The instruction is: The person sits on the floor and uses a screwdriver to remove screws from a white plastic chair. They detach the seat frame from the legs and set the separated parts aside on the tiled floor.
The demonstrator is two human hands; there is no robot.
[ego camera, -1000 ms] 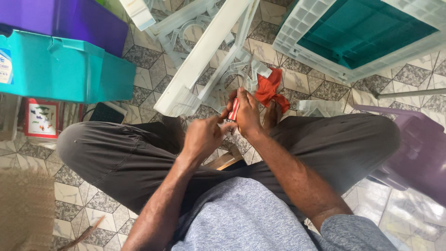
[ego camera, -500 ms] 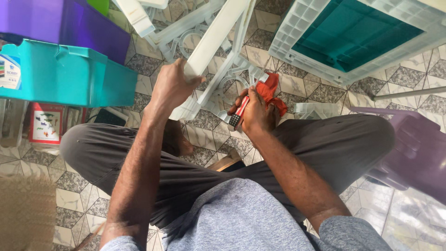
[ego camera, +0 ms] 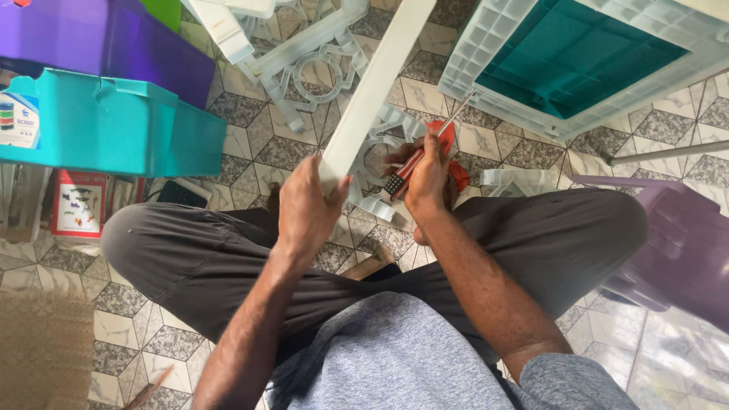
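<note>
While gripped, the white plastic leg (ego camera: 372, 91) runs straight, flat-faced.

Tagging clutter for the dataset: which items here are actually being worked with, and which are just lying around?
In use:
left hand gripping the white plastic leg
right hand holding the red-handled screwdriver
white lattice panel under both hands
red cloth by the right hand

Lying about:
teal bin
purple bin
white grid frame with teal top
purple chair
</note>
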